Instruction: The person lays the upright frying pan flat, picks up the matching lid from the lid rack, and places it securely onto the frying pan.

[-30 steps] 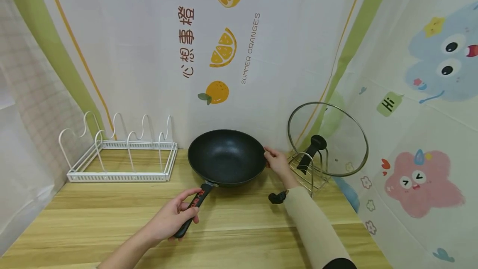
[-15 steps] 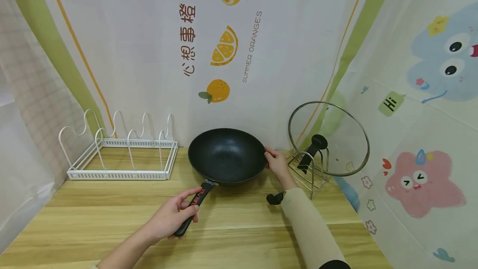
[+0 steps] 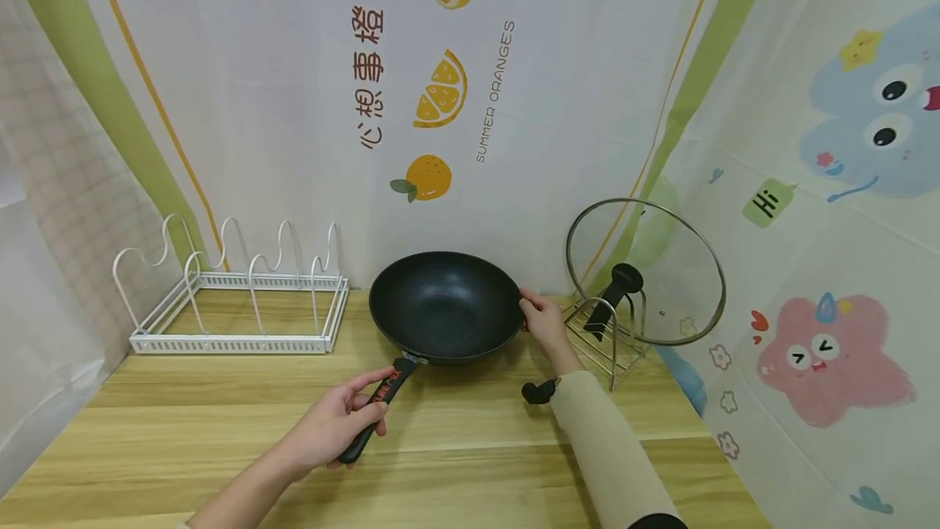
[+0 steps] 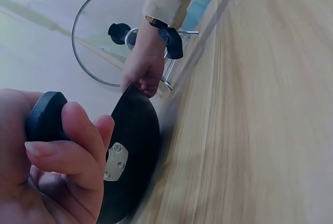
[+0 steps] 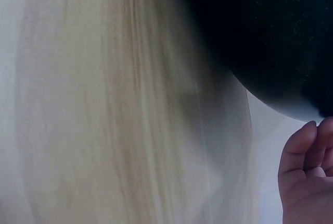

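A black wok (image 3: 444,304) is in the middle of the table, its inside facing up and towards me. My left hand (image 3: 330,427) grips its long black handle (image 3: 391,384), which carries red lettering. In the left wrist view, fingers and thumb curl round the handle end (image 4: 47,117), and the wok's metal bracket (image 4: 117,162) shows beyond. At the wok's right edge, my right hand (image 3: 545,326) pinches the rim side with curled fingers. The right wrist view shows that hand (image 5: 307,182) against the wok's dark underside (image 5: 270,31). Whether the base touches the table cannot be told.
At the left stands a white rack (image 3: 235,344) with curved dividers. On the right, a glass lid (image 3: 679,284) with a black handle leans upright in a wire stand (image 3: 614,357), close to my right forearm. A printed curtain (image 3: 294,104) hangs behind the table (image 3: 441,480).
Both hands keep the same hold on the wok, which has hardly moved. The right sleeve has shifted slightly left.
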Motion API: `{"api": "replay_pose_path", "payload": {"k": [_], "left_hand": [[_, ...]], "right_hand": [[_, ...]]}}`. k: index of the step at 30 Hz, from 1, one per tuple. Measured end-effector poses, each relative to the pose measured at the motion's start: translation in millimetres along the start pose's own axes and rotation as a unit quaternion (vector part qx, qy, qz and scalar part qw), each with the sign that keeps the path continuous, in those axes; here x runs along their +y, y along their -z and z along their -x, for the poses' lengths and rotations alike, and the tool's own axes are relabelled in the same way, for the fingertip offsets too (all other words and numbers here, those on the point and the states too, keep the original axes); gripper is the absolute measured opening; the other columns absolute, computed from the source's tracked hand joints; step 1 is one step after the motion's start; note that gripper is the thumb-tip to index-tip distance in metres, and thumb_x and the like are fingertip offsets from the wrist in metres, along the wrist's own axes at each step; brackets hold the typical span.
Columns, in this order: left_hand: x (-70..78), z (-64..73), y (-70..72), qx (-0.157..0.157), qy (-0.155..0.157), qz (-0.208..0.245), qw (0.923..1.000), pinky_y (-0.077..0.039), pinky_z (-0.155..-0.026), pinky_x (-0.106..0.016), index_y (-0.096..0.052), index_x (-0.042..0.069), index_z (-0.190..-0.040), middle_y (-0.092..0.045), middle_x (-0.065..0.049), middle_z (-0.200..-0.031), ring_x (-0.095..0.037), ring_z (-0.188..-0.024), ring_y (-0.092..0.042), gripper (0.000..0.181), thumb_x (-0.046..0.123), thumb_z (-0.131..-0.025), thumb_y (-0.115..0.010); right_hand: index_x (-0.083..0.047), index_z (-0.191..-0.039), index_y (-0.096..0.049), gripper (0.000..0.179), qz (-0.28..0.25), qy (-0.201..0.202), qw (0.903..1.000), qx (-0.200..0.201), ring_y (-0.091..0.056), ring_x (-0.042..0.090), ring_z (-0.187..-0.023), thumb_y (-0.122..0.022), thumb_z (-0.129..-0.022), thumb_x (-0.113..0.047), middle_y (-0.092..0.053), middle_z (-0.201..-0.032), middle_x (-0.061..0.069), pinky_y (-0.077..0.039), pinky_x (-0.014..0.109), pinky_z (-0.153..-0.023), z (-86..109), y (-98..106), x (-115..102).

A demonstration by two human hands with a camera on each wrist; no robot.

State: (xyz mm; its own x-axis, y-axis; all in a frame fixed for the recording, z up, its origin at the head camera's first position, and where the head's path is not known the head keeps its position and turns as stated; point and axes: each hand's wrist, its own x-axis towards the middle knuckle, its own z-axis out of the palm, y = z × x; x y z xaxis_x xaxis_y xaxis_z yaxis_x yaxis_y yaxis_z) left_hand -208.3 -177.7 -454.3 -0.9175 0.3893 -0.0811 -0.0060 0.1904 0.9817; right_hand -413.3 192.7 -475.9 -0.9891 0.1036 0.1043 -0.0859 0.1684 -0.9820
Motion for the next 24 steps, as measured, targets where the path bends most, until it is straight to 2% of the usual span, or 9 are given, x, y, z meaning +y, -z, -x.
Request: {"api": "replay_pose_path", "payload": {"k": [16, 24], "left_hand": [[-0.5, -0.4, 11.3, 0.003, 0.01, -0.016, 0.9998, -0.039, -0.041, -0.021, -0.04, 0.01, -0.169, -0.075, -0.008, -0.094, -0.013, -0.047, -0.05, 0.066, 0.022, -0.109, -0.063], [-0.9, -2.0, 17.7, -0.002, 0.008, -0.021, 0.9998, -0.045, -0.042, -0.024, -0.039, 0.008, -0.17, -0.074, -0.007, -0.093, -0.009, -0.05, -0.048, 0.066, 0.022, -0.11, -0.062]], "right_hand": [[0.0, -0.153, -0.063, 0.043, -0.017, 0.0, 0.9999, -0.002, -0.054, 0.005, -0.063, -0.059, -0.111, -0.012, -0.061, -0.153, 0.027, -0.051, 0.021, -0.062, 4.5, 1, 5], [0.0, -0.15, -0.065, 0.042, -0.023, -0.004, 0.9997, 0.012, -0.054, 0.005, -0.061, -0.06, -0.11, -0.011, -0.064, -0.15, 0.027, -0.051, 0.022, -0.061, 6.5, -1, 2]]}}
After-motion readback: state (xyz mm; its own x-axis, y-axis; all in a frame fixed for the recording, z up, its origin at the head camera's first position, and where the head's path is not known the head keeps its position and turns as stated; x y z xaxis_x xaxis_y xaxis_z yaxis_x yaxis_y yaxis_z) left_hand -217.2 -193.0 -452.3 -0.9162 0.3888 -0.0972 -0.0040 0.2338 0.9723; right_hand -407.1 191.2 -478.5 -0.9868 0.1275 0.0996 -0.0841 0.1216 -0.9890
